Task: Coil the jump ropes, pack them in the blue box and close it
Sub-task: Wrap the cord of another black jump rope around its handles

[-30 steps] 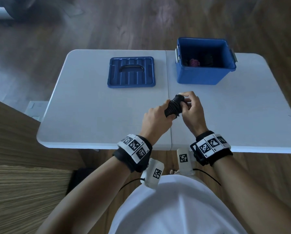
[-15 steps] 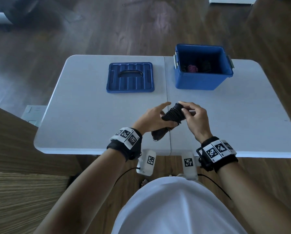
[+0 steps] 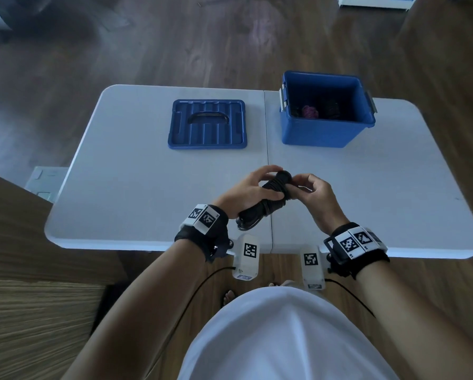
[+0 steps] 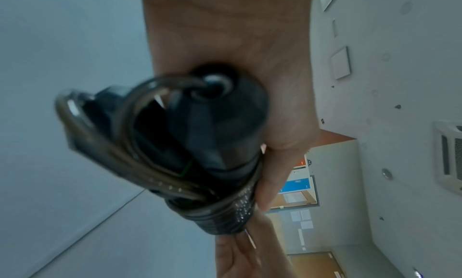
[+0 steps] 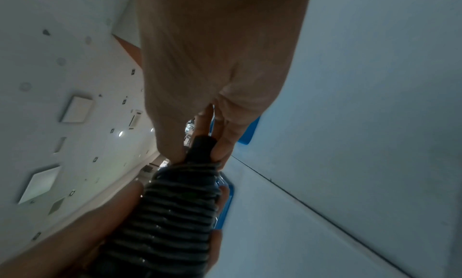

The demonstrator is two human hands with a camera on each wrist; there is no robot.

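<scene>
A black jump rope (image 3: 268,200) is wound tightly round its two handles into a bundle, held over the near middle of the table. My left hand (image 3: 247,192) grips the bundle's middle (image 4: 215,163), thumb across it. My right hand (image 3: 310,192) pinches the far end of the bundle (image 5: 200,150) between thumb and fingers. The blue box (image 3: 325,133) stands open at the far right, with a pink coiled rope (image 3: 309,112) and dark coils inside. Its blue lid (image 3: 207,124) lies flat to the left of the box.
The white folding table (image 3: 120,187) has a seam down its middle. Wooden floor surrounds it. A wooden surface (image 3: 16,242) lies at my near left, and a white and blue box (image 3: 375,2) stands on the floor far right.
The bundle has tilted so its near end sticks out below my left hand. My left fingers, briefly stretched out, have curled round it again. Both hands stay over the table's near middle.
</scene>
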